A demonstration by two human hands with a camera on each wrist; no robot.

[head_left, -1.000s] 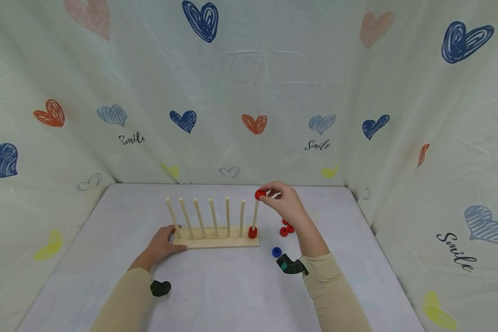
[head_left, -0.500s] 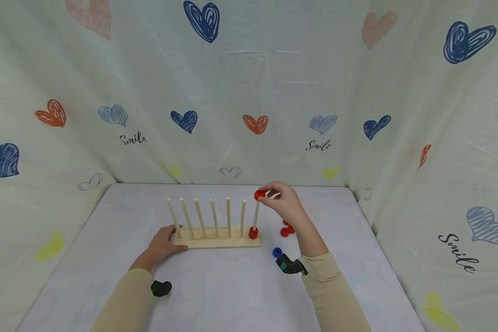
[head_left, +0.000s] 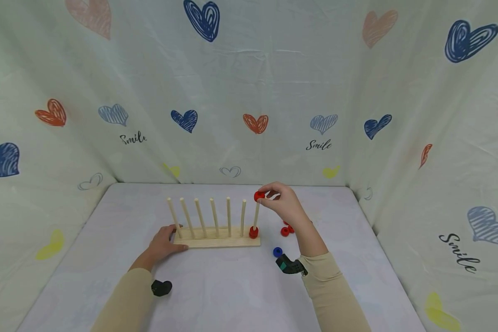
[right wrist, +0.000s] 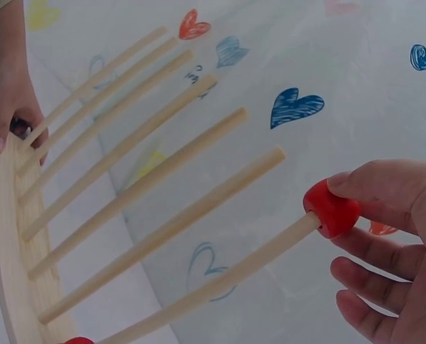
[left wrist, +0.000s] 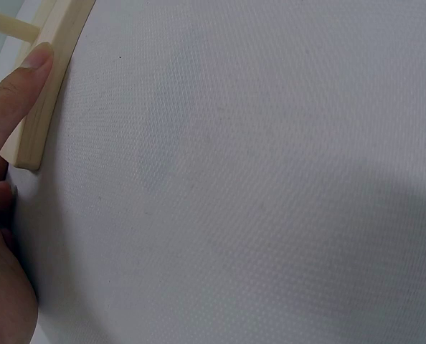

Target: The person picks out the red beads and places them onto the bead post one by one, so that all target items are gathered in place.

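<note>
A wooden peg stand [head_left: 216, 241] with a row of upright pegs sits on the table. My left hand [head_left: 163, 244] grips its left end, thumb along the front edge and fingers behind; the left wrist view shows the thumb [left wrist: 21, 89] on the base. My right hand [head_left: 286, 203] pinches a red bead [right wrist: 331, 208] between thumb and forefinger, the other fingers loosely bent. In the right wrist view the tip of the rightmost peg [right wrist: 234, 276] meets the bead's hole. Another red bead [head_left: 254, 232] sits at the foot of that peg.
Several red beads [head_left: 285, 231] lie right of the stand, partly hidden by my right forearm. A blue bead [head_left: 277, 251] lies nearer, beside the black wrist camera [head_left: 290, 264]. A curtain [head_left: 216, 152] printed with hearts hangs behind the table [head_left: 224, 290].
The red bead in my right hand has shifted very slightly down and left at the peg's top. My left hand stays on the stand.
</note>
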